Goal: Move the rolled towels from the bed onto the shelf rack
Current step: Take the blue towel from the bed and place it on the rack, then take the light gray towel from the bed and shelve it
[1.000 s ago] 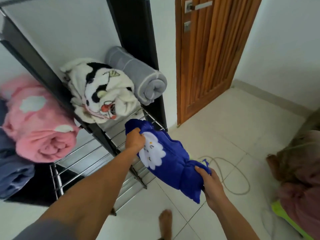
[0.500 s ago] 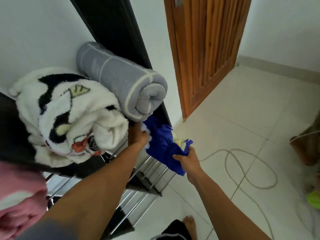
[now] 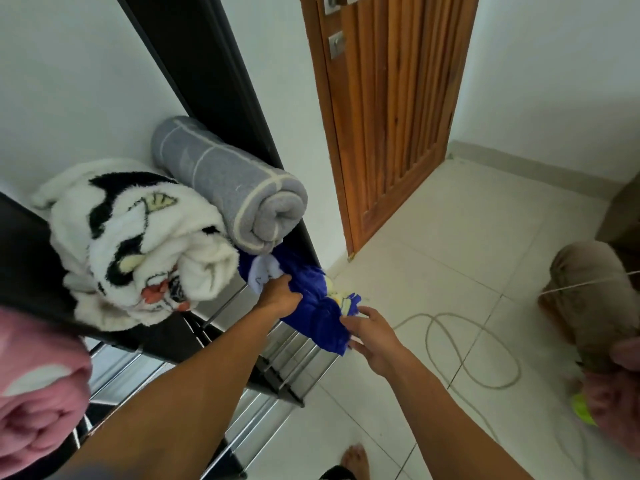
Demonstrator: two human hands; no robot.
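A blue rolled towel [image 3: 311,306] with white and yellow patches lies on a lower metal-bar tier of the black shelf rack [image 3: 287,372], under the grey roll. My left hand [image 3: 278,295] presses on its far end, fingers closed on the cloth. My right hand [image 3: 370,336] touches its near end with fingers spread. On the tier above sit a grey rolled towel [image 3: 235,188] and a white, black-patterned fluffy roll [image 3: 138,237]. A pink roll [image 3: 38,393] is at the left edge.
A wooden door [image 3: 391,109] stands shut behind the rack. A pale cord [image 3: 471,351] loops over the white tiled floor. More rolled towels [image 3: 595,296] lie at the right edge. My bare foot [image 3: 353,459] is at the bottom.
The blue towel has gone from being held in the air in front of the rack to lying on the lower tier. My right hand has loosened its hold on it.
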